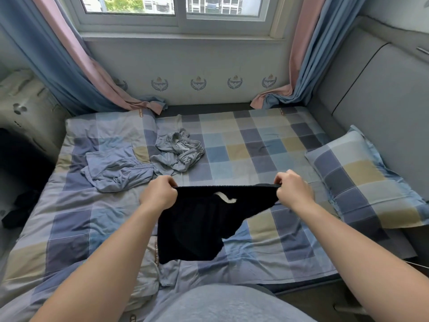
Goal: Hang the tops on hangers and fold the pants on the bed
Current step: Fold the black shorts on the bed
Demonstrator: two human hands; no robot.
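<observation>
1. So, the black pants (199, 224) are up in the air over the near half of the bed (255, 140). The waistband is pulled taut and runs pretty much straight left to right. The rest hangs down and back toward the person, so the long axis goes from the waistband toward the near edge of the bed.
2. A little white bit (226, 198), a drawstring or a tag, shows just under the waistband near the middle.
3. The left hand (160, 194) is curled tight and pinches the left end of the waistband. The right hand (292, 189) does the same on the right end. The pants are stretched between them and hang below both fists.
4. I can't tell whether the bottom hem touches the checkered sheet or just hangs over it.
5. Room-wise, bare sheet shows under and beyond the right hand, out to the pillow (362, 180) lying along the right edge by the padded wall (383, 101).
6. Beyond the left hand it's more crowded. Lavender shorts (116, 170) lie spread out there, and a crumpled grey pair (178, 152) sits just beside them, toward the window wall. Both are apart from the black pants.
7. Some dark clothing (21, 210) lies off the left edge of the bed.
</observation>
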